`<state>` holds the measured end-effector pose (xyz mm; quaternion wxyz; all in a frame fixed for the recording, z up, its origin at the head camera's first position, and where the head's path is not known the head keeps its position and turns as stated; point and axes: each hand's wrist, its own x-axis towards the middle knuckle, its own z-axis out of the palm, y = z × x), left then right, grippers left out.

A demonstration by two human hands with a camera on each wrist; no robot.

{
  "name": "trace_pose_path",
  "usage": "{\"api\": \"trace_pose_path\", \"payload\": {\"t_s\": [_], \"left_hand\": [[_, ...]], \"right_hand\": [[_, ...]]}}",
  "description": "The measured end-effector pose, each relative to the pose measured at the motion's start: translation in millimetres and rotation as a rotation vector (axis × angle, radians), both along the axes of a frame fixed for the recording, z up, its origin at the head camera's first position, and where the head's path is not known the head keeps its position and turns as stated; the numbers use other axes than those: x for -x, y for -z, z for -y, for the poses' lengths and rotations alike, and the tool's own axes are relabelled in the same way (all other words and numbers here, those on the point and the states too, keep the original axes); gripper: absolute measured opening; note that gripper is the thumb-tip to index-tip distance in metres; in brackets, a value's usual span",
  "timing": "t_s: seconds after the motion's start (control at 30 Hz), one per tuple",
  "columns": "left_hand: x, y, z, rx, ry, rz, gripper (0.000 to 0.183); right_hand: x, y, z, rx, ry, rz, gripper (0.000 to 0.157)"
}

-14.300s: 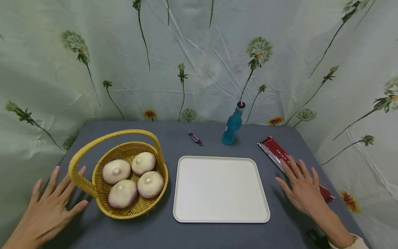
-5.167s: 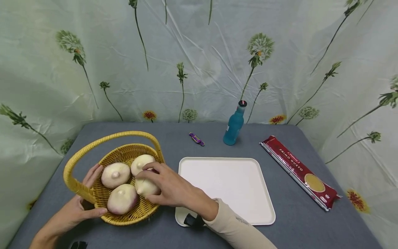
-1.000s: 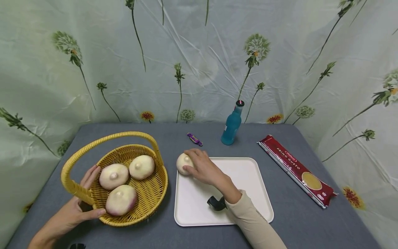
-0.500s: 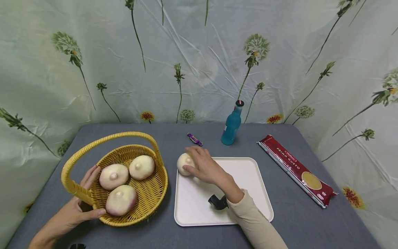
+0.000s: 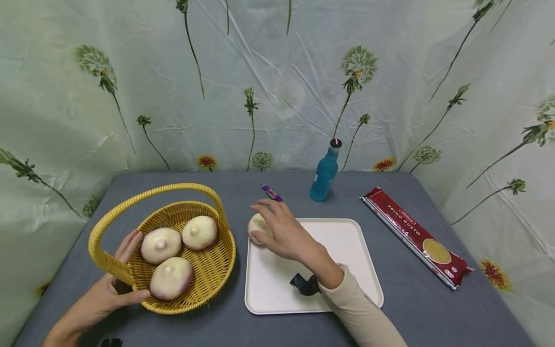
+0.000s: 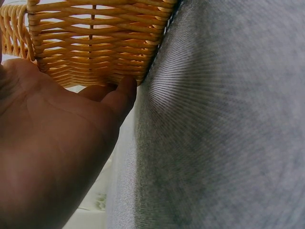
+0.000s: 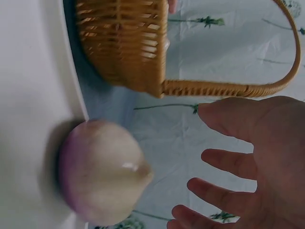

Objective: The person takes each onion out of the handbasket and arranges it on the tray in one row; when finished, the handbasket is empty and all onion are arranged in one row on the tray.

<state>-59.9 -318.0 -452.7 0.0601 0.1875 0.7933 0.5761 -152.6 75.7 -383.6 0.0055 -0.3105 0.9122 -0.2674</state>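
My left hand (image 5: 97, 294) grips the left side of a yellow wicker basket (image 5: 212, 270), its thumb at the front rim and fingers along the side. Inside the basket are a back-left turnip (image 5: 161, 245), a back-right turnip (image 5: 200, 233) and a front turnip (image 5: 171, 278). Another white-and-purple turnip (image 7: 105, 171) sits at the far left corner of the white tray (image 5: 273, 289), tip up. Over that corner, my right hand (image 5: 284, 233) has its fingers spread; the right wrist view shows a gap between them and the turnip, which the hand partly hides in the head view.
Behind the tray lies a purple-wrapped candy (image 5: 273, 193), with a blue bottle (image 5: 324, 174) standing to its right. A red pasta packet (image 5: 412, 236) lies slanted on the right of the grey tabletop (image 5: 225, 332). A flowered curtain (image 5: 282, 96) hangs behind.
A turnip has moved from the basket to the tray's far left corner. Since half a second ago, my right hand has let go of it and lifted slightly. The left hand stays on the basket.
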Motion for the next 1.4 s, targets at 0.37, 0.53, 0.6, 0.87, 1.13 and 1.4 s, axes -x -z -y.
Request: {"api": "trace_pose_path", "payload": {"t_s": [0.37,0.53,0.6,0.87,1.13,1.4], "left_hand": [[-1.3,-0.9,0,0.05,-0.035,0.03,0.109],[-1.7,-0.8,0,0.039,-0.029,0.039,0.109],[-1.8,-0.3,0,0.038,-0.028,0.033,0.109],[-1.1,-0.4,0,0.059,-0.037,0.024,0.109],[-1.5,-1.5,-1,0.058,-0.036,0.024,0.109],[-1.5,-1.0,-1,-0.016,0.01,0.006,0.11]], "right_hand": [[-19.2,-24.0,13,-0.015,-0.127,-0.009,0.047],[-25.3,-27.9,22,-0.045,-0.21,-0.051,0.044],[-28.0,-27.7,27,-0.045,-0.241,-0.062,0.043],[-37.8,-20.0,49,-0.034,-0.347,-0.074,0.043],[-41.5,-5.7,67,-0.066,-0.401,-0.132,0.044],[-43.9,3.8,84,-0.003,-0.452,-0.068,0.046]]}}
